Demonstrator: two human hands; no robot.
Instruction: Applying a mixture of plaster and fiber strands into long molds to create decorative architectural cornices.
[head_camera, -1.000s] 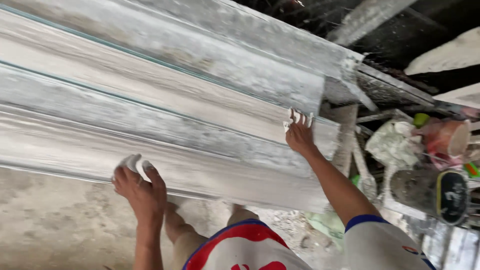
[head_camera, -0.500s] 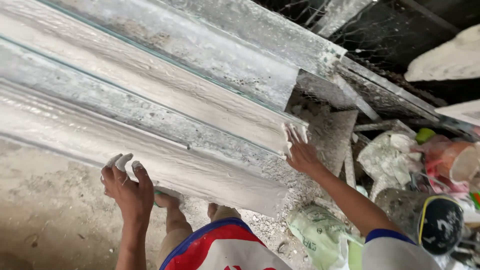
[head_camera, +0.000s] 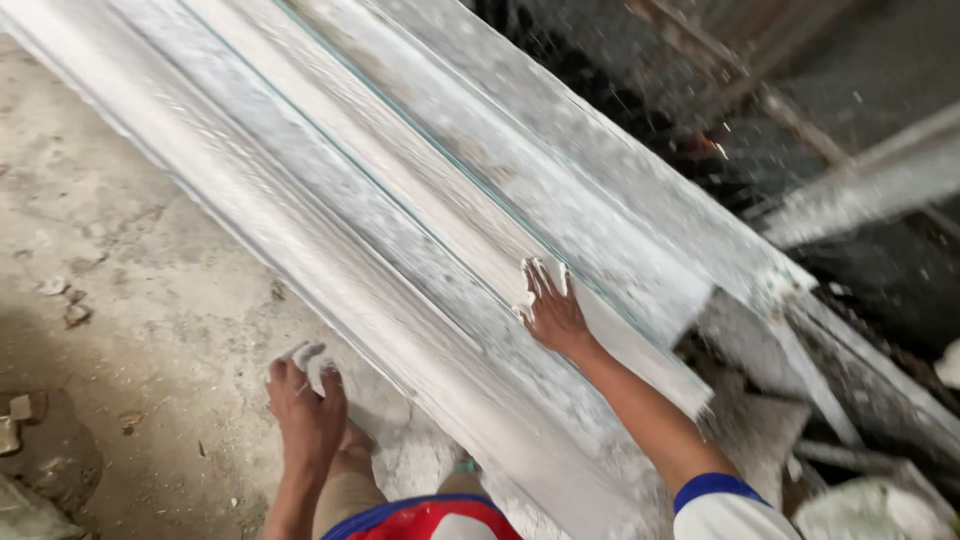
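Dusty concrete floor (head_camera: 120, 300) fills the left of the frame; dark rubble and planks (head_camera: 860, 190) crowd the upper right. The long white plaster moulding (head_camera: 400, 200) runs diagonally from upper left to lower right. The right hand (head_camera: 552, 310) presses open and flat on its middle ridge; the left hand (head_camera: 305, 405), at lower centre, curls around white plaster (head_camera: 308, 358) by its lower edge.

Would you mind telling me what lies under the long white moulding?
Under the long white moulding, near its end, only the person's bare knee shows, beside the left hand. The right hand rests on top. Whatever supports the moulding is covered.
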